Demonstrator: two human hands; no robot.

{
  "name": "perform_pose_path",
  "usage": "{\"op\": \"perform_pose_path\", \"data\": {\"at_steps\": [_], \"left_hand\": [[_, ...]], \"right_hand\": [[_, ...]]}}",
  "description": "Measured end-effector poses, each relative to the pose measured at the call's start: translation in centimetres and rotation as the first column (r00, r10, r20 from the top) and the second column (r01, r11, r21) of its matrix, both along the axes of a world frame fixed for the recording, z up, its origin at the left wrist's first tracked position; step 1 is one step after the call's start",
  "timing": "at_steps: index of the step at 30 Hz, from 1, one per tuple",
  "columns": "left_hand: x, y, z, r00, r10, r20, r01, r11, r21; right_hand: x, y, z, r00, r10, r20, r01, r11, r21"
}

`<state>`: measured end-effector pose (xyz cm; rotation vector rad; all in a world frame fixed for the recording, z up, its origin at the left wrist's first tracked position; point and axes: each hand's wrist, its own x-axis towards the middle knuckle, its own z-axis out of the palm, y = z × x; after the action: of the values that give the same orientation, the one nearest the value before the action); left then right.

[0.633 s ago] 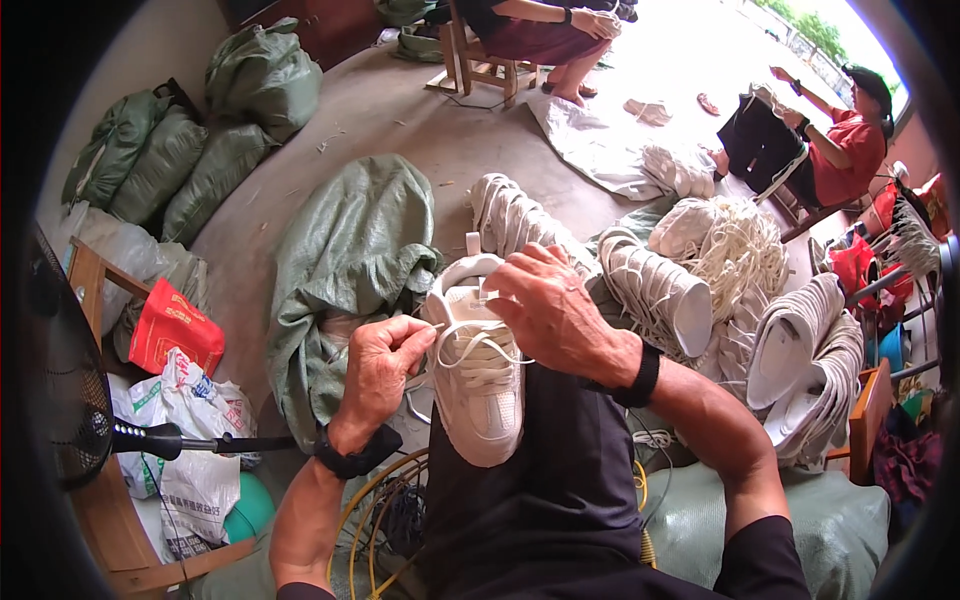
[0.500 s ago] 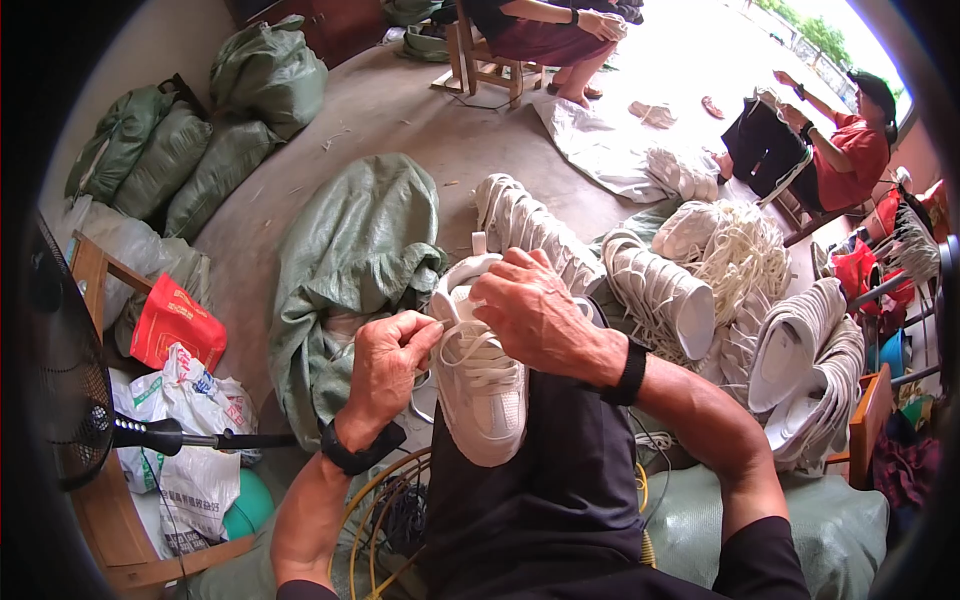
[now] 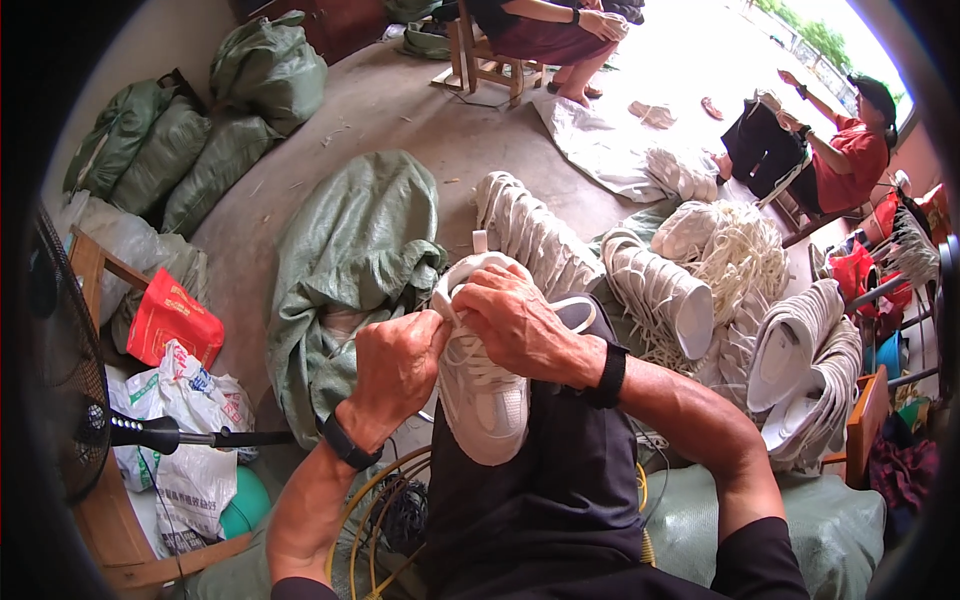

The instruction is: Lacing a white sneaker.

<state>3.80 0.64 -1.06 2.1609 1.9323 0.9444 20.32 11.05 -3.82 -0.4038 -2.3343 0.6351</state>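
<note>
A white lace-up sneaker [image 3: 485, 415] rests on my dark trouser leg, toe toward me. White shoelace [image 3: 480, 372] crosses its front, and a loose loop of it stands out to the right of my right hand. My left hand [image 3: 400, 360] is closed in a pinch on the lace at the shoe's left upper edge. Over the tongue and opening, my right hand [image 3: 520, 320] is bent with its fingers closed on the lace, its tips meeting the left hand's. The exact lace ends between the fingers are hidden.
Rows of white stacked shoe parts [image 3: 540, 235] with laces lie ahead and right, beside a pile of loose laces [image 3: 745, 250]. A green sack [image 3: 350, 240] stands ahead left. A black fan [image 3: 75, 380] is at my left. Two people sit farther off, one in a red shirt [image 3: 850, 170].
My right hand has come down and left over the shoe's opening. My left hand has turned and risen slightly, so the two hands now meet. A lace loop shows at the right.
</note>
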Motion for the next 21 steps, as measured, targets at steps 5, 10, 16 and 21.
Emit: {"op": "perform_pose_path", "data": {"at_steps": [5,10,16,21], "left_hand": [[-0.9,0.7,0.7,0.981,-0.026,0.195,0.055,0.988,-0.145],[-2.1,0.6,1.8,0.908,0.014,0.418,0.177,0.892,-0.415],[-2.1,0.9,2.2,0.965,-0.038,0.260,0.139,0.913,-0.382],[-2.9,1.1,2.2,0.931,0.068,0.358,0.141,0.838,-0.527]], "right_hand": [[-0.2,0.0,0.3,1.000,0.003,0.019,-0.002,0.999,-0.051],[-0.3,0.7,0.7,0.998,0.023,0.056,-0.015,0.991,-0.133],[-1.3,1.3,1.3,0.977,0.040,0.210,-0.012,0.991,-0.130],[-0.3,2.3,2.7,0.982,0.101,0.161,-0.154,0.921,0.359]]}}
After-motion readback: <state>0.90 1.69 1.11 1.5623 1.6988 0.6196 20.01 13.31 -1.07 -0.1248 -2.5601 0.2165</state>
